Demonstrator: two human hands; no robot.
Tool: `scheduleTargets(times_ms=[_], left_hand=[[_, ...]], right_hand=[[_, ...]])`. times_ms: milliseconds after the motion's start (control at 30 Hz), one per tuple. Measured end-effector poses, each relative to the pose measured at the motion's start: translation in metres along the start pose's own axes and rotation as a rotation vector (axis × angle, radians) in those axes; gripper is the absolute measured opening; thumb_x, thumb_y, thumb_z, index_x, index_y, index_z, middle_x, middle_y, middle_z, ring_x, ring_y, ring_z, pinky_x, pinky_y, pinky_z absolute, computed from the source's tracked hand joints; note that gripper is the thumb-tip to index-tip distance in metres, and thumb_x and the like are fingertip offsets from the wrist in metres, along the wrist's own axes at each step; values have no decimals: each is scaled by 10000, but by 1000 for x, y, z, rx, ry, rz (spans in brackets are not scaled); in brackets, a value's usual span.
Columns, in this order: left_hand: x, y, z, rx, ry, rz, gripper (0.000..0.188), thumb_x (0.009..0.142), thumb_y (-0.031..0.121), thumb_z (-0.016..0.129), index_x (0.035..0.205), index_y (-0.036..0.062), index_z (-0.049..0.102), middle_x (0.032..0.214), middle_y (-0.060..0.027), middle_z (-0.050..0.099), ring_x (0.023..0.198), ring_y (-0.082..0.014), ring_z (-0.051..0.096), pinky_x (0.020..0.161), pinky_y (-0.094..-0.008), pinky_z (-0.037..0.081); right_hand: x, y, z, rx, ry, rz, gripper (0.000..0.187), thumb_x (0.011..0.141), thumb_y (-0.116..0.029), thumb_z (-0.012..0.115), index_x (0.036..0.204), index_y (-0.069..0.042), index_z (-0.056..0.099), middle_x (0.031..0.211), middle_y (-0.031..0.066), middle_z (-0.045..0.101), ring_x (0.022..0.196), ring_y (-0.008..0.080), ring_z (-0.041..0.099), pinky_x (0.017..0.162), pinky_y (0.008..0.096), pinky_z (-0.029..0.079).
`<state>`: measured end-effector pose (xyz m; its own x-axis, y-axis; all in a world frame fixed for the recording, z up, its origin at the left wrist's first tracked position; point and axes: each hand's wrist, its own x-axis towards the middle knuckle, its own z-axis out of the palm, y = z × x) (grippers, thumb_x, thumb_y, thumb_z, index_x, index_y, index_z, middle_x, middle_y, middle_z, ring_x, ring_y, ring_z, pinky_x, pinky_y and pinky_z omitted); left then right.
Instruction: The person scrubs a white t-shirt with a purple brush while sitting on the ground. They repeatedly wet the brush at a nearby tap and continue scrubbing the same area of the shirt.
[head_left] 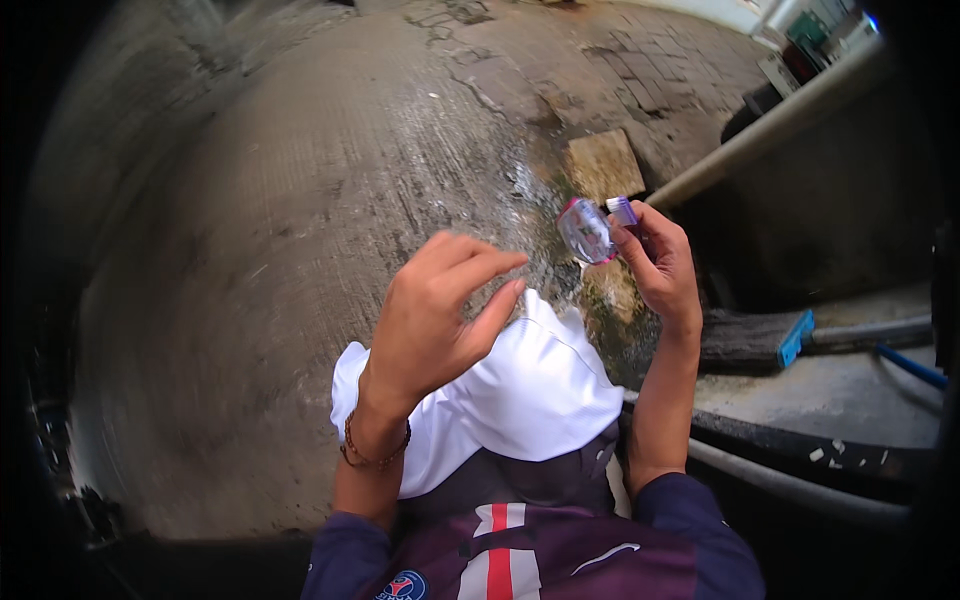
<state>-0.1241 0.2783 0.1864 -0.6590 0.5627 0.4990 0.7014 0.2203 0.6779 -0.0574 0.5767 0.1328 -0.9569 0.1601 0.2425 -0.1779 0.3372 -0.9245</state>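
Observation:
My right hand (660, 262) is closed around a small brush (621, 211) with white bristles and a purple back. A clear, shiny plastic piece with pink edges (587, 232), perhaps a packet or bottle, sits against the same fingers; its exact kind I cannot tell. My left hand (440, 300) hovers over my lap with nothing visible in it, its thumb and forefinger a small gap apart. Beneath it a white cloth (540, 390) lies draped across my knees.
Wet, rough concrete floor (300, 220) spreads ahead and to the left. A square stone slab (604, 165) lies beyond my right hand. On the right are a low dark wall (820, 200), a dark block with a blue end (755, 340) and pipes (790, 485).

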Motion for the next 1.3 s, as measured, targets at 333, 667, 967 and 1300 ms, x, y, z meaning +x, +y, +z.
scheduleTargets(times_ms=[333,667,967,1300], left_hand=[[40,-23,-65,335,127,40,272,822,119,929,1080,59,869,1044,-105,802,980,-300,714,863,-410,573],[12,-15,-142,151,275,-241,154,849,163,910,921,31,877,862,-112,834,831,-201,766,762,-338,587],[-12,-10,-139,-52,465,-404,168,919,146,908,987,-4,874,865,-67,833,835,-102,751,787,-277,586],[-34,-36,-127,-140,567,-437,183,942,142,908,1016,-19,862,903,-78,837,819,-109,765,773,-259,602]], right_hand=[[122,-101,77,-172,-509,-337,201,930,-157,857,968,18,766,775,97,641,671,162,540,608,334,415],[136,-61,166,570,-582,-137,433,990,-420,883,1118,-12,818,890,-30,697,782,62,610,667,256,431],[126,-37,191,497,-627,-153,371,930,-294,946,1114,11,842,903,-37,677,729,62,531,639,266,400],[132,-22,208,413,-555,-150,220,949,-195,923,1060,-13,865,874,-18,737,821,77,612,707,295,465]])
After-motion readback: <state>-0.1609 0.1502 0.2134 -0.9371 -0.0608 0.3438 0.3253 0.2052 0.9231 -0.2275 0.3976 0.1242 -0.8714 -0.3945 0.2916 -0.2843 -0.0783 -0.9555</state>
